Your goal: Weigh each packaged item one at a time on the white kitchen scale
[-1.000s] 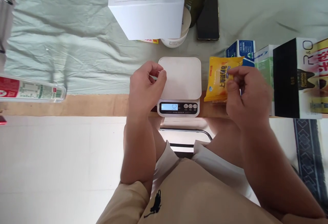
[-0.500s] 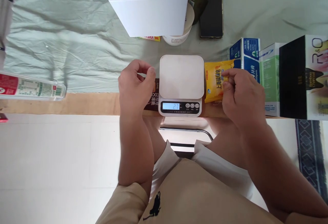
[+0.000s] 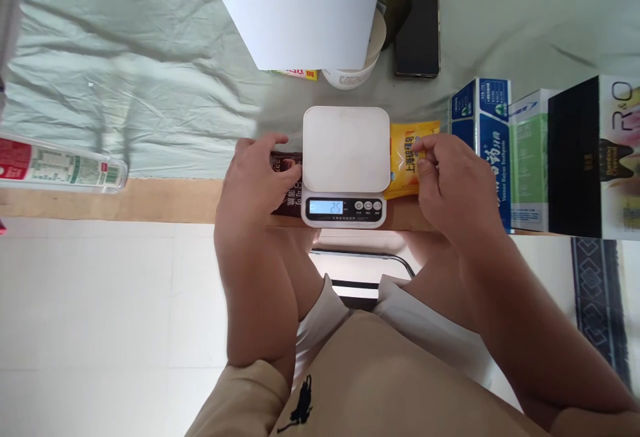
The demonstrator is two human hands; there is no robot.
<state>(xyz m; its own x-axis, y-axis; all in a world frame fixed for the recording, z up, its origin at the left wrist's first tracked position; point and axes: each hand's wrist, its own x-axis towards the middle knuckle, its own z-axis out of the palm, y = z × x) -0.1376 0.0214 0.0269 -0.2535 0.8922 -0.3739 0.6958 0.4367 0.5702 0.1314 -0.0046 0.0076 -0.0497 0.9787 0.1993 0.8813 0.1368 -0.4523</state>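
White scale (image 3: 346, 147), square platform bare, lit display facing the person; sits between the two hands at the near edge of the cloth (image 3: 150, 90).

Left hand (image 3: 257, 184): fingers curled down onto a dark brown packet (image 3: 285, 162) lying flat just left of the scale. Fingertips press the packet's top; thumb hidden, so a full grip cannot be confirmed. Packet touches or nearly touches the scale's left side.

Right hand (image 3: 450, 187): thumb and forefinger pinched on the right edge of a yellow packet (image 3: 407, 164), which lies just right of the scale, its left edge against or under the platform's side. Remaining fingers folded into the palm.

Beyond the left fingertips: large white box (image 3: 305, 17), with a paper cup (image 3: 357, 70) and a small yellow-red item (image 3: 300, 74) at its base. Beyond the right fingertips: black phone (image 3: 419, 34), face down or screen dark. Right of the right hand: blue-white toothpaste box (image 3: 483, 137), green-white box (image 3: 529, 157), black box (image 3: 575, 157), standing in a row. Far left of the left hand: clear bottle (image 3: 60, 167) with red-green label, on its side.
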